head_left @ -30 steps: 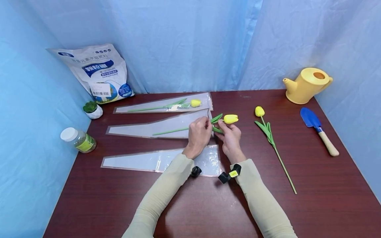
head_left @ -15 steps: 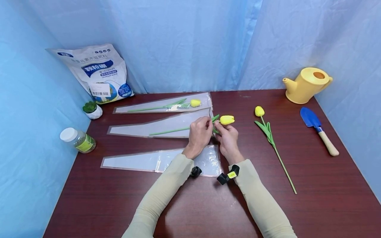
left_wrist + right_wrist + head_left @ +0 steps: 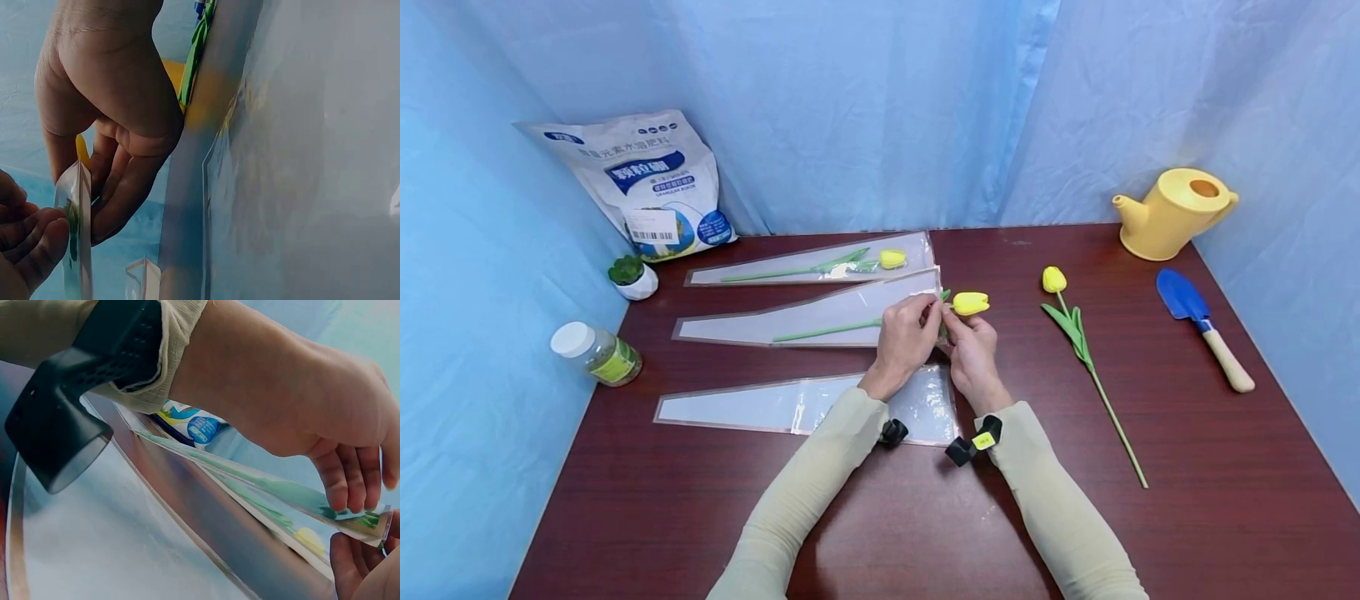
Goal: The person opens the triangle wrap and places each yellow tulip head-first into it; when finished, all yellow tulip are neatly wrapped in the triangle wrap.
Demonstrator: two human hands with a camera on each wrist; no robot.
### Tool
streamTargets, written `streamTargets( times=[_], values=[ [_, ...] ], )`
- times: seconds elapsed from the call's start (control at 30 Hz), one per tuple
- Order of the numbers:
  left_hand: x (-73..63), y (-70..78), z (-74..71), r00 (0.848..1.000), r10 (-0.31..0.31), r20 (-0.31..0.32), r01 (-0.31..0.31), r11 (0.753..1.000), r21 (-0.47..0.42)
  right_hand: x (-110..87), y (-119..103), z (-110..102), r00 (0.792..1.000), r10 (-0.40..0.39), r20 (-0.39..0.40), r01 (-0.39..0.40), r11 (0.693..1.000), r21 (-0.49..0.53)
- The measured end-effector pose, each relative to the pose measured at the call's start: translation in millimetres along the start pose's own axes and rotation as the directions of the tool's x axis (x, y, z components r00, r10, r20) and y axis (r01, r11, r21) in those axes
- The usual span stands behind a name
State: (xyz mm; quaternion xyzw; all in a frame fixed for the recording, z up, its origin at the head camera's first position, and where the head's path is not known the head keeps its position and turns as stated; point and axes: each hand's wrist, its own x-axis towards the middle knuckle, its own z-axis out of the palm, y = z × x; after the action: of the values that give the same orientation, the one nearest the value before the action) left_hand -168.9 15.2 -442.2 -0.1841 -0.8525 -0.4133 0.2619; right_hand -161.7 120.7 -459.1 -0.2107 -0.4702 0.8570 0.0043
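Note:
A yellow artificial tulip (image 3: 972, 303) lies mostly inside the middle clear-and-white flower sleeve (image 3: 752, 322), its green stem showing through and its bloom out past the right end. My left hand (image 3: 904, 337) pinches the sleeve at its mouth. My right hand (image 3: 974, 354) holds the tulip just below the bloom. In the left wrist view, the right hand (image 3: 112, 112) reaches down from the top to the sleeve mouth, a bit of yellow petal (image 3: 82, 150) between its fingers. The right wrist view shows the left hand's fingers (image 3: 353, 481) on the sleeve edge, leaves inside.
Behind lies a sleeve (image 3: 700, 277) with a tulip inside; in front, a flat sleeve (image 3: 730, 407). To the right are a loose tulip (image 3: 1078, 337), a blue trowel (image 3: 1183, 297) and a yellow watering can (image 3: 1168, 217). At left stand a fertilizer bag (image 3: 647, 179), succulent (image 3: 634, 277) and jar (image 3: 598, 354).
My right hand has moved slightly left, sliding the tulip further into the sleeve; its leaves are now mostly covered. The left hand stays at the mouth, whose upper edge has straightened.

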Motion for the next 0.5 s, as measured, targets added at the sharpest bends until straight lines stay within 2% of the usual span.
streamTargets(
  times=[0.2, 0.3, 0.4, 0.47, 0.5],
  values=[
    [7.6, -6.5, -9.7, 0.999, 0.004, -0.042, -0.005, 1.000, -0.018, 2.4, -1, -2, 1.000, 0.014, 0.002, -0.015, 1.000, 0.024],
    [14.1, -13.7, -21.1, 1.000, 0.004, -0.025, -0.004, 1.000, 0.009, 3.7, -2, -2, 1.000, 0.009, -0.002, -0.009, 0.999, 0.036],
    [21.9, -24.0, -37.2, 0.996, -0.039, 0.078, 0.037, 0.999, 0.028, 4.1, -3, -4, 1.000, 0.003, -0.002, -0.003, 0.999, 0.046],
    [26.5, -31.7, -49.3, 0.976, -0.100, 0.193, 0.093, 0.995, 0.044, 4.1, -3, -5, 1.000, 0.006, 0.009, -0.007, 0.999, 0.048],
    [28.6, -35.9, -55.1, 0.957, -0.128, 0.260, 0.118, 0.992, 0.054, 4.2, -3, -5, 1.000, 0.008, 0.013, -0.009, 0.999, 0.049]
  ],
)
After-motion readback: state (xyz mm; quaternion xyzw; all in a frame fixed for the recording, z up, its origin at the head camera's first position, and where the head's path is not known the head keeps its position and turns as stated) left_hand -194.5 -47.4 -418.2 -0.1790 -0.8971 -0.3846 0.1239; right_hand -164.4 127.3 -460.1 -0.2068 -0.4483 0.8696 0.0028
